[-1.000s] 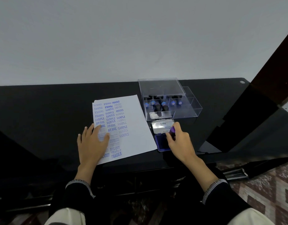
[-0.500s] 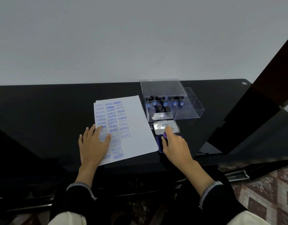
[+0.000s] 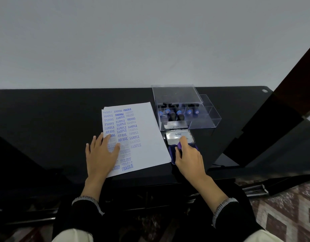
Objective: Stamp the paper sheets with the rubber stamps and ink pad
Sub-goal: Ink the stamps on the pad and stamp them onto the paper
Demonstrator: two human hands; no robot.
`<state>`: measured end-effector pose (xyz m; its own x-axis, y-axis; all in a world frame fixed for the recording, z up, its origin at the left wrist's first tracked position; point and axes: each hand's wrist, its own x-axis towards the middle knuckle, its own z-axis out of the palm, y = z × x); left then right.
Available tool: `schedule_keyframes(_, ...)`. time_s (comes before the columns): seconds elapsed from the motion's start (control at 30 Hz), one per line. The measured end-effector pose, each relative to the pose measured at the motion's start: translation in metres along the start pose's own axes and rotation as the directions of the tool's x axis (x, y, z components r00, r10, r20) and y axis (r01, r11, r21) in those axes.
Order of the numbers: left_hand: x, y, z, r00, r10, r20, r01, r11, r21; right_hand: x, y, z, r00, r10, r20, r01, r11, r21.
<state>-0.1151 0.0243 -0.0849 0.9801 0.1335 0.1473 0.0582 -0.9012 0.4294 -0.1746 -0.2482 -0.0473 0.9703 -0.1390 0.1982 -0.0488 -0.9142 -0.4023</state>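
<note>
As before, stamp (image 3: 179, 145) on ink pad (image 3: 173, 155)

Glossy black table (image 3: 46, 119) against plain grey wall (image 3: 133, 41); floor (image 3: 290, 215) seemingly patterned.

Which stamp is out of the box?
The purple-topped stamp gripped by the right hand over the ink pad. The others stand inside the clear box.

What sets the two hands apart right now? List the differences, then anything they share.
The left hand lies flat with fingers spread on the stamped paper sheet; the right hand is curled round a purple-topped stamp.
The left hand holds nothing and only presses the sheet down; the right hand holds its stamp down on the open ink pad.
Both reach out of dark sleeves with patterned cuffs, over the black table.
</note>
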Motion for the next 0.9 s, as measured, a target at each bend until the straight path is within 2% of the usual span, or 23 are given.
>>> schedule_keyframes(0.1,0.0,0.0,0.0,1.0,-0.002,0.004,0.002,1.0,0.01,0.002,0.001,-0.002,1.0,0.001,-0.005,0.0,0.999,0.037)
schedule_keyframes(0.37,0.0,0.001,-0.002,1.0,-0.003,0.003,0.003,1.0,-0.003,0.019,0.002,-0.01,0.993,0.013,0.116,-0.019,0.998,0.057)
schedule_keyframes(0.67,-0.001,0.001,-0.003,1.0,0.005,0.001,-0.005,0.999,-0.034,-0.015,0.005,0.006,0.987,-0.02,-0.162,0.034,0.996,0.084)
schedule_keyframes(0.9,-0.002,0.001,-0.004,1.0,0.015,-0.01,-0.015,0.998,-0.06,-0.004,0.009,0.0,0.998,0.022,-0.055,-0.011,0.98,0.197)
